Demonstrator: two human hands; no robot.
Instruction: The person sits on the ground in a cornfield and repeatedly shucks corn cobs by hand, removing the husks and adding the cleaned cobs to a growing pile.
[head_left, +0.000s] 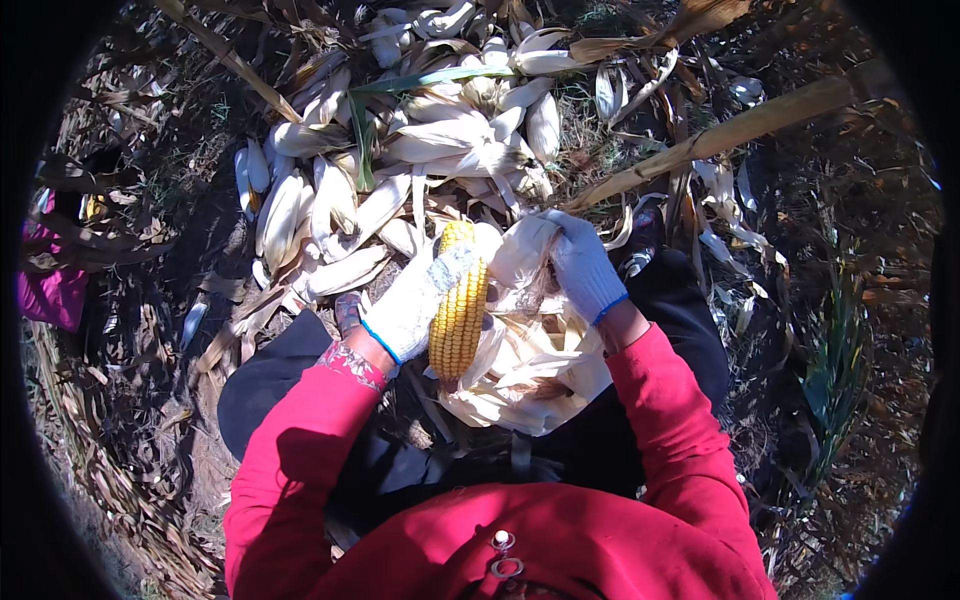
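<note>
A yellow ear of corn (459, 322) lies bare of husk in my left hand (427, 296), which wears a white knit glove with a blue cuff. My gloved right hand (589, 266) grips a pale, dry corn husk (525, 251) with brown silk, just right of the ear's upper end. Whether that husk still joins the ear is hidden by the hands. Below both hands, between my legs, sits a heap of stripped husks (540, 375).
A pile of corn ears in their husks (450, 139) spreads ahead of me. A thick dry stalk (712, 146) slants in from the right, close to my right hand. Magenta cloth (56, 292) lies at far left. Green leaves (832, 375) stand at right.
</note>
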